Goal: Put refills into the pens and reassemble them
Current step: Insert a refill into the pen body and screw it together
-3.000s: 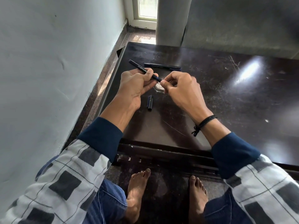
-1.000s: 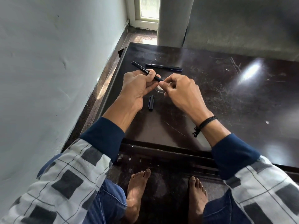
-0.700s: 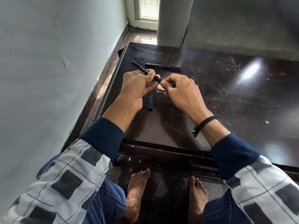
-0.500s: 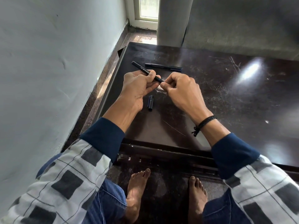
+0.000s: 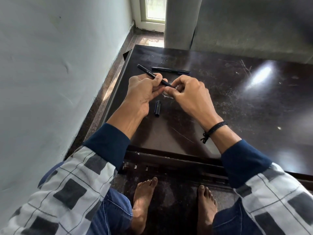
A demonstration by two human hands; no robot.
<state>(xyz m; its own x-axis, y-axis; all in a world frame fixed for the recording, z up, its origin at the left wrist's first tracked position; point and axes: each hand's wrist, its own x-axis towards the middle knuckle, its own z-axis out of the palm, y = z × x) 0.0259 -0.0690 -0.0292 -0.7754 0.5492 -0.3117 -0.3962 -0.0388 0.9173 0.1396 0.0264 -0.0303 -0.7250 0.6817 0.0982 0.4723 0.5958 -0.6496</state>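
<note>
The left hand (image 5: 144, 89) has its grip curled round the pen (image 5: 147, 73); the right hand (image 5: 188, 93) pinches its tip. The cap (image 5: 157, 108) lies at 6 o'clock.

The right hand (image 5: 188, 94) covers the front end of the thin black plastic pen (image 5: 146, 71), so its tip cannot be seen.

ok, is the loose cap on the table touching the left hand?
Apart. The head view shows a strip of bare table between the cap and the left hand, which grips the pen.
</note>
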